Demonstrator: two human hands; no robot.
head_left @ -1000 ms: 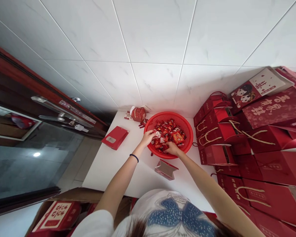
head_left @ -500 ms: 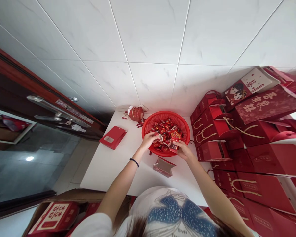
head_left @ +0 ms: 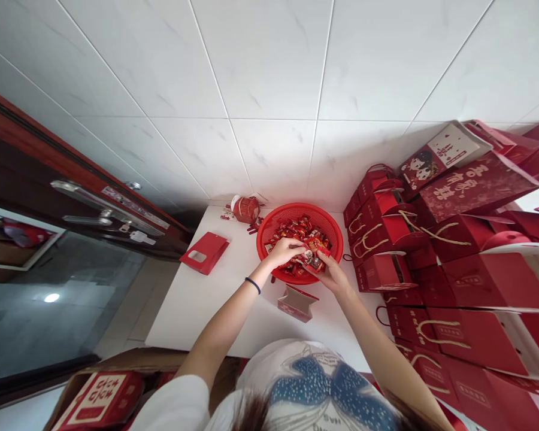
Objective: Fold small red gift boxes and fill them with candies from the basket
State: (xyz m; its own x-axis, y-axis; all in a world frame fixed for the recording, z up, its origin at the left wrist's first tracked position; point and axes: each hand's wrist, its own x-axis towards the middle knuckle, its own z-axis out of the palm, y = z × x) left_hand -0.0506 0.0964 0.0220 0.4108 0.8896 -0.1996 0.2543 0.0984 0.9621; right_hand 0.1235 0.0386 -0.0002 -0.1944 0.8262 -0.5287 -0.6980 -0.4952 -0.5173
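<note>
A round red plastic basket (head_left: 340, 239) holds a heap of wrapped candies (head_left: 299, 228), mostly red. Over the heap, my left hand (head_left: 284, 252) pinches a candy with a pale round label (head_left: 308, 254). Close on its right, my right hand (head_left: 333, 275) is closed around several wrapped candies (head_left: 315, 261). The two hands nearly meet, and the fingertips partly cover what they hold. Just in front of the basket stands a small red paper box (head_left: 296, 304) with its open top showing a grey inside.
A flat red bag with an oval window (head_left: 204, 252) lies on the white table (head_left: 179, 311). Behind it sits a red jar-like container (head_left: 246, 209). Red gift boxes (head_left: 388, 239) are stacked along the right. A carton with red packages (head_left: 103, 398) stands at lower left, near a door (head_left: 90, 185).
My left hand has moved right across the basket, bringing its candy up to the candies in my right hand. My right hand has stayed almost in place. The camera view has shifted slightly.
</note>
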